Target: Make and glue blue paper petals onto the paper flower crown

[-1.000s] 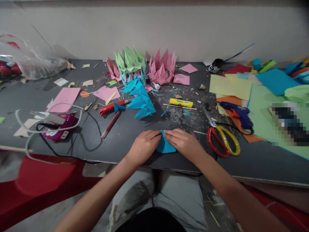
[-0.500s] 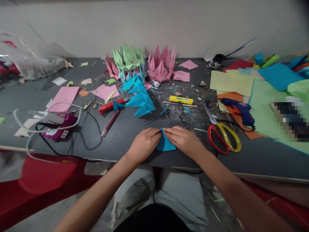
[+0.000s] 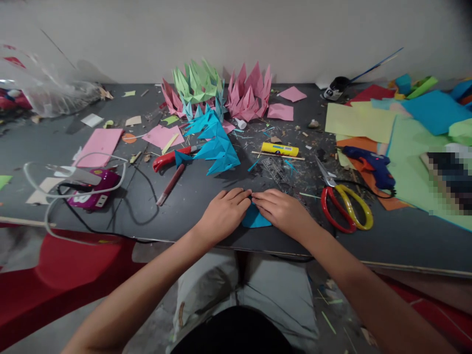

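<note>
A small piece of folded blue paper [image 3: 255,218] lies near the table's front edge, its upper part covered by my fingers. My left hand [image 3: 225,212] grips its left side, fingers together and fingertips at the top. From the right, my right hand [image 3: 283,210] holds the other side, and the fingertips of both hands nearly meet. Just beyond them sits a blue folded-paper chain of pointed pieces [image 3: 220,147]. Scissors with red and yellow handles [image 3: 346,206] rest to the right of my right hand.
Green folded paper [image 3: 197,86] and pink folded paper [image 3: 250,96] stand at the back. A yellow glue stick [image 3: 280,149], a blue glue gun [image 3: 374,164] and a red-handled cutter [image 3: 171,160] lie around. On the left is a purple power adapter [image 3: 98,191] with cables; coloured sheets [image 3: 359,121] lie right.
The fingertips of both hands have drawn closer together at the top of the blue paper, covering more of it. The whole view has shifted slightly.
</note>
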A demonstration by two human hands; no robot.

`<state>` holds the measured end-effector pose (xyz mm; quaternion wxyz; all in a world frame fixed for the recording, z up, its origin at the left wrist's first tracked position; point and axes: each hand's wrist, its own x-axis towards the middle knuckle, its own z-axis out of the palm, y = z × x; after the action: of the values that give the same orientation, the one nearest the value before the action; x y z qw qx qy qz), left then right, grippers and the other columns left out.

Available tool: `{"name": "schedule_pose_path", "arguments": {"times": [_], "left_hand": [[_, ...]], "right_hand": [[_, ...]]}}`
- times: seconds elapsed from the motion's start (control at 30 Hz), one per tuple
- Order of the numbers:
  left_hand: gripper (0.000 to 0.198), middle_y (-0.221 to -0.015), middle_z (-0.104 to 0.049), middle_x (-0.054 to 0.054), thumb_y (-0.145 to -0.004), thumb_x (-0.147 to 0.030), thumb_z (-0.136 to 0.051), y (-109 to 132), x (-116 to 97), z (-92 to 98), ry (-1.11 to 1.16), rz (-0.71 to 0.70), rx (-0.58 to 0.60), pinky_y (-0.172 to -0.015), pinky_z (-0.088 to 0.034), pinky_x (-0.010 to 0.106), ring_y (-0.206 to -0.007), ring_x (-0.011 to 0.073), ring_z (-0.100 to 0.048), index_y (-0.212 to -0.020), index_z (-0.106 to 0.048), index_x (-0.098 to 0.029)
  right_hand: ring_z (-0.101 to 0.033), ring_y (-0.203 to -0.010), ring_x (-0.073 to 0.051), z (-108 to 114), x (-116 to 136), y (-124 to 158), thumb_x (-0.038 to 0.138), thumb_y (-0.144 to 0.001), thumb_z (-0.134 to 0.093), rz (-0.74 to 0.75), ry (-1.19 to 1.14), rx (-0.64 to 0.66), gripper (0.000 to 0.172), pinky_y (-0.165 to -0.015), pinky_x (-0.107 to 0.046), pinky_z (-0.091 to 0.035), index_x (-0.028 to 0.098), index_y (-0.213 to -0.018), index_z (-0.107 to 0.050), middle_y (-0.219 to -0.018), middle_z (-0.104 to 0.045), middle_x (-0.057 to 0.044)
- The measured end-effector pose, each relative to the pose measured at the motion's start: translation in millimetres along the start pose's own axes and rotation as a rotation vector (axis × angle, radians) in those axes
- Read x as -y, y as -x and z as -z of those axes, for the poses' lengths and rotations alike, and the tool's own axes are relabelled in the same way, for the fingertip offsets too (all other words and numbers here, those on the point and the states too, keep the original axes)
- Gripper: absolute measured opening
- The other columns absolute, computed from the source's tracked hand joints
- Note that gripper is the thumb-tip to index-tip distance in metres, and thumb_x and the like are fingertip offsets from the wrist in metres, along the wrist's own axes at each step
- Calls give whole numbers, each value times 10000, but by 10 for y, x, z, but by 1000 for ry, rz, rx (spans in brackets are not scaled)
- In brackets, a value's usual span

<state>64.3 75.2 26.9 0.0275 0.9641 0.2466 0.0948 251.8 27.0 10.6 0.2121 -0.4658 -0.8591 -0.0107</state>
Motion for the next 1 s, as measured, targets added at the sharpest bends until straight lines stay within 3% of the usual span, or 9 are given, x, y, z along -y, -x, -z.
{"name": "schedule_pose_path", "arguments": {"times": [0.67,0.87,1.0], "left_hand": [[197,-1104,-638,71,-894,-190,-439,63,10,-46,62,18,-67,-811,-466,332,-1008,204,-576,-994,-604,-147],[231,-1224,-587,89,-890,-166,-430,28,10,-36,46,-12,-22,-865,-446,339,-1131,208,-522,-1070,-570,-133],[238,-1174,-622,81,-879,-170,-447,4,-18,-4,21,-2,9,-846,-441,336,-1101,211,-538,-1081,-562,-117]], "right_hand": [[-610,-877,-206,-14,-13,-13,198,-907,-433,-19,-72,-53,268,-782,-361,-540,132,-956,-688,-1002,-695,-88],[-602,-888,-203,3,10,-32,189,-907,-427,-15,-33,-20,267,-786,-349,-521,131,-977,-678,-981,-698,-89],[-601,-824,-215,50,93,-58,189,-875,-480,-85,47,-6,218,-690,-349,-489,138,-924,-686,-932,-711,-81]]}}
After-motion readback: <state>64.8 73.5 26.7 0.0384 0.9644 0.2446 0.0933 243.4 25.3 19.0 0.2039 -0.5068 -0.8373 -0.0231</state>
